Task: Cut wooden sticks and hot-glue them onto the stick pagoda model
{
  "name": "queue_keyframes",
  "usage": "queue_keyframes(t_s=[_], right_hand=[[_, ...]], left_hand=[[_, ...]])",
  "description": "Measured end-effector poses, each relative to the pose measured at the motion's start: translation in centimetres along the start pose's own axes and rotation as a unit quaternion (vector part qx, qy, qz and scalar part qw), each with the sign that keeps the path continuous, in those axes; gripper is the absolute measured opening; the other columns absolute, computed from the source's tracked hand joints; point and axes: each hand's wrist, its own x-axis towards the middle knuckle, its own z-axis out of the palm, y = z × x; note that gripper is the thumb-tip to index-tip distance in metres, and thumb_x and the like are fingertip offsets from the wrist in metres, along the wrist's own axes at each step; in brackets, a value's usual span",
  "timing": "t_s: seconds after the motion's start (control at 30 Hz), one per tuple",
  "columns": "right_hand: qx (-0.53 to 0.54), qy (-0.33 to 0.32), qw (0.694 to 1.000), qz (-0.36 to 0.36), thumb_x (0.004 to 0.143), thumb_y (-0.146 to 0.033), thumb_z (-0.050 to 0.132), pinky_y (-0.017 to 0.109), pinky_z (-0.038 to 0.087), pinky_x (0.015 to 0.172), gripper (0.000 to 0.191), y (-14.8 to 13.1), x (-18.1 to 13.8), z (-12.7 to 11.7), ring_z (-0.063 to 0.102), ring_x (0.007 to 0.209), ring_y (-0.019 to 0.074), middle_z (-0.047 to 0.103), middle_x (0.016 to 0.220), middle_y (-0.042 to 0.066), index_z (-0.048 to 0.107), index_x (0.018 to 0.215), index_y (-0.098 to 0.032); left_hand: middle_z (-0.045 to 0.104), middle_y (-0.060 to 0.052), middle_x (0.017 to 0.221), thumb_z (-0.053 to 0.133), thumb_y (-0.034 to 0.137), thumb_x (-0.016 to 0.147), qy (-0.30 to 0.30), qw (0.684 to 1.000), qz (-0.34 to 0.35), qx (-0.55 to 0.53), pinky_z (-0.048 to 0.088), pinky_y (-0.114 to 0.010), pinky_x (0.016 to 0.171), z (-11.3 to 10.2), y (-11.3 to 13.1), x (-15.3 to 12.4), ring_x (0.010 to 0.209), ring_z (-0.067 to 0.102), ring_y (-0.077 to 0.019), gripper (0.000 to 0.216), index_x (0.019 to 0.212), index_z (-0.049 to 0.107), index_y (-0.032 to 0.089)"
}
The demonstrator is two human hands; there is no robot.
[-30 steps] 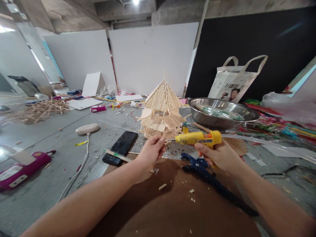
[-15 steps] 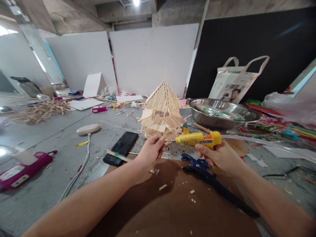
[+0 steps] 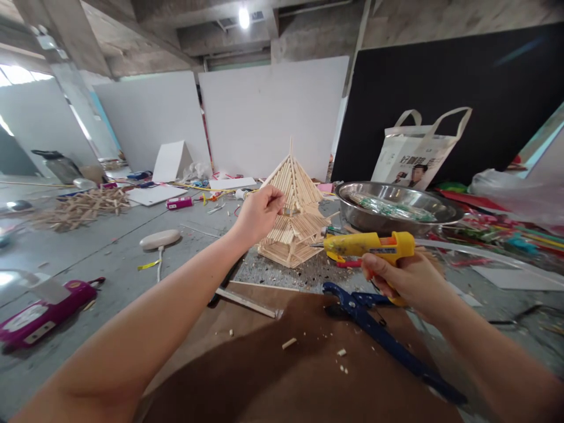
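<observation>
A small pavilion model built of thin wooden sticks [image 3: 293,232] stands in the middle, with a pointed upper roof and a wider lower one. My left hand [image 3: 263,212] is at the left side of its upper roof, thumb and fingers pinched together; whatever is between them is too small or hidden to make out. In my right hand [image 3: 394,276] is a yellow hot glue gun [image 3: 368,245], its nozzle pointing left near the model's lower right side. A clear glue stick [image 3: 462,252] trails from the gun's back. Below lies a blue hand cutter [image 3: 374,335].
A brown board [image 3: 247,364] with stick scraps lies in front of me. Behind my left forearm is a partly hidden phone [image 3: 229,273]. A steel basin [image 3: 396,220] stands at right, a stick pile [image 3: 83,208] and purple power strip [image 3: 44,311] at left.
My left hand has moved up and left, from the glue gun's nozzle to the model's upper roof. The glue gun in my right hand has shifted slightly right, away from the left hand.
</observation>
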Motion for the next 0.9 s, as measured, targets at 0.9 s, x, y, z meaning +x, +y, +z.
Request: queue_keyframes(t_s=[0.9], right_hand=[[0.068, 0.029, 0.997, 0.006, 0.064, -0.055, 0.053, 0.022, 0.026, 0.035, 0.041, 0.2, 0.1, -0.7, 0.033, 0.033, 0.0063, 0.039, 0.035, -0.004, 0.057, 0.062, -0.014]], left_hand=[[0.055, -0.002, 0.067, 0.044, 0.014, 0.073, -0.165, 0.93, 0.191, 0.268, 0.027, -0.023, 0.063, 0.1, 0.9, 3.8, 0.065, 0.046, -0.0122, 0.016, 0.067, 0.058, 0.018]])
